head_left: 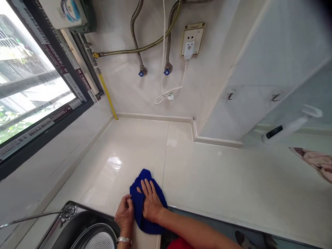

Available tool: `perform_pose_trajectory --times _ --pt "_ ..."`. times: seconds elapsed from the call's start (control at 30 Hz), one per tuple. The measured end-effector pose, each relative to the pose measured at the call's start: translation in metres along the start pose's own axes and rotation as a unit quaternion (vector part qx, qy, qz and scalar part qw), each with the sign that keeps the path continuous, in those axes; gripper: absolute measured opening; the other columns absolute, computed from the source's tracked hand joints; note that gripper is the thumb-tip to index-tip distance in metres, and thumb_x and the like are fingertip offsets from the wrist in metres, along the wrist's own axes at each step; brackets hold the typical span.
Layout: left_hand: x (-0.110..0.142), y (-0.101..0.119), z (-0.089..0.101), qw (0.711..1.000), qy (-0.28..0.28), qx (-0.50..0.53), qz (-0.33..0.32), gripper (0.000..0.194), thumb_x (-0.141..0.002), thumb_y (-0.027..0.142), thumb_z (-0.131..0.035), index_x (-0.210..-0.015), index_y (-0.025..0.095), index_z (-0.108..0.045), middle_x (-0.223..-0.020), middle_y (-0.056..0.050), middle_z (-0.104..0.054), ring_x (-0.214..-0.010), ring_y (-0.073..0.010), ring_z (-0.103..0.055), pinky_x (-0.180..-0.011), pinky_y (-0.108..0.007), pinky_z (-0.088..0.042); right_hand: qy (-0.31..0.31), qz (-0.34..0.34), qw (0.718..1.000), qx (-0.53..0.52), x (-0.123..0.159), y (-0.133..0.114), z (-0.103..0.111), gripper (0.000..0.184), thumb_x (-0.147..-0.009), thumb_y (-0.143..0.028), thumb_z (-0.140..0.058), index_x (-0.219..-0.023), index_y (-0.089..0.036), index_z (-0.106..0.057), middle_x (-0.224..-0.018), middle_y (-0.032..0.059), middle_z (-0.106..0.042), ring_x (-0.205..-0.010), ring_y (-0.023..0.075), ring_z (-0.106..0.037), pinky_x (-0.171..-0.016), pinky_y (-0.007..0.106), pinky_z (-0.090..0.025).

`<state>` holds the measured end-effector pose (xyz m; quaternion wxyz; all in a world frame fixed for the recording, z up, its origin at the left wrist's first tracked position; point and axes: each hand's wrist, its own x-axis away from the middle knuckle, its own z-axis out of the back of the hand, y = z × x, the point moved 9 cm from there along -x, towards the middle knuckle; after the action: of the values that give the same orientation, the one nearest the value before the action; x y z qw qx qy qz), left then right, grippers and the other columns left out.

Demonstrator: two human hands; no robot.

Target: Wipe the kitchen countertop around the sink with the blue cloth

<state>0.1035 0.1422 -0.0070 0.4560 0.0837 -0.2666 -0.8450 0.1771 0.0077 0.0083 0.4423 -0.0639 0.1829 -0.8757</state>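
Observation:
A blue cloth (137, 188) lies bunched on the glossy cream countertop (207, 173) near its front edge. My right hand (150, 202) rests flat on top of the cloth, fingers stretched out and pointing away from me. My left hand (125, 214) sits just left of it, fingers curled and pinching the cloth's left edge. A metal watch band (123, 239) shows on my left wrist.
A dark sink (75, 228) with a round metal pan (100, 239) and a thin tap spout (28, 218) sits at the lower left. A window (31, 83) runs along the left. Hoses with blue valves (141, 72), a socket (192, 38) with dangling white cord, and a white handle (290, 126) stand behind.

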Motion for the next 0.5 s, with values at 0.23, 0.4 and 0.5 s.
perform_pose_trajectory --times 0.23,0.4,0.5 --pt "-0.002 0.004 0.001 1.000 -0.010 -0.008 0.003 0.038 -0.095 0.042 -0.037 -0.112 0.028 -0.067 -0.089 -0.004 -0.073 -0.074 -0.0195 -0.061 -0.066 -0.030 -0.036 -0.032 0.036 0.997 -0.059 0.008 0.004 0.011 0.076 -0.095 -0.041 -0.043 -0.159 -0.015 -0.012 -0.167 0.0162 0.006 -0.155 0.0332 0.008 -0.127 0.056 0.000" --pt "-0.001 0.009 0.009 1.000 -0.007 -0.027 0.005 0.041 -0.093 0.044 -0.035 -0.113 0.030 -0.067 -0.087 -0.004 -0.073 -0.076 -0.0236 -0.064 -0.067 -0.035 -0.042 -0.018 0.030 0.997 -0.070 -0.021 0.040 0.030 0.066 -0.094 -0.035 -0.044 -0.156 -0.021 -0.028 -0.168 0.0092 -0.013 -0.156 0.0252 -0.005 -0.129 0.049 -0.002" --pt "-0.003 0.013 0.021 0.999 -0.009 -0.039 -0.009 0.042 -0.094 0.043 -0.033 -0.110 0.028 -0.069 -0.079 -0.005 -0.072 -0.068 -0.0262 -0.065 -0.061 -0.038 -0.046 0.016 -0.062 0.995 -0.076 -0.034 0.097 0.062 0.066 -0.090 -0.031 -0.049 -0.154 -0.021 -0.034 -0.168 0.0091 -0.016 -0.156 0.0250 -0.006 -0.128 0.049 -0.002"
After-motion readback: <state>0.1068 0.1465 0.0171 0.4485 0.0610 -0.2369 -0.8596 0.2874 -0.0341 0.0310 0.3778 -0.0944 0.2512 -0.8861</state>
